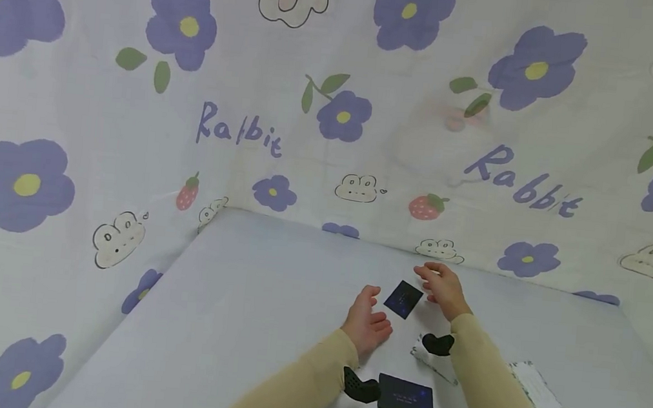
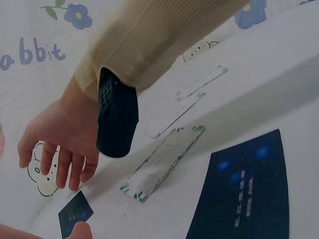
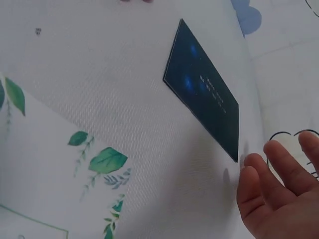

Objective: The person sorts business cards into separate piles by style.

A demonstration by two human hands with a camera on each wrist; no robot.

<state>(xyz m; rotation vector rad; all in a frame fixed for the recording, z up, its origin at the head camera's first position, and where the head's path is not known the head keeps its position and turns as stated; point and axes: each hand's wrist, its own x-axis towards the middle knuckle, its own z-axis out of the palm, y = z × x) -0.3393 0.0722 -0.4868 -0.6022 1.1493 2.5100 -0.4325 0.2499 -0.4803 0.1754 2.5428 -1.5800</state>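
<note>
A dark blue card (image 1: pixel 403 299) with pale print lies on the white table between my hands. My left hand (image 1: pixel 367 321) is near its left corner, fingers loosely bent, holding nothing. Beyond the card's right side is my right hand (image 1: pixel 441 288), fingers spread and relaxed, apart from it in the right wrist view. That view shows the same dark card (image 3: pixel 204 89) close to the fingertips. A second dark card (image 1: pixel 406 397) lies nearer to me, beside my left wrist. Only the left thumb (image 2: pixel 82 230) shows in the left wrist view, in front of the far dark card.
A white card with a green leaf border (image 1: pixel 429 361) lies under my right forearm, partly hidden by the black wrist device (image 1: pixel 438 345). Another leaf-bordered card (image 1: pixel 537 389) is to its right. Patterned cloth (image 1: pixel 307 157) with flowers and rabbits hangs behind the table.
</note>
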